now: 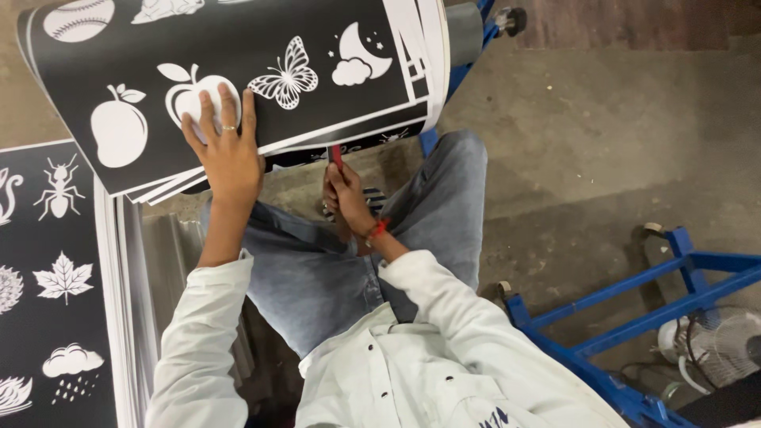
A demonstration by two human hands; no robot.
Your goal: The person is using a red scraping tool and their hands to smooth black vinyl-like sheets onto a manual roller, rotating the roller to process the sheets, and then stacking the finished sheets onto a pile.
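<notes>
Bare concrete floor, blue metal frame off right. Left hand lies flat on a black sheet stack with white shapes; right hand is clenched round a red-handled tool under it

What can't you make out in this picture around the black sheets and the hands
Head view:
- Red-handled tool: its working end is hidden under the stack of black sheets with white silhouettes.
- Right hand: fingers curl around the handle, grip unclear.
- Left hand covers part of the apple silhouette.
- Baseball silhouette: cut by the top edge.
</notes>
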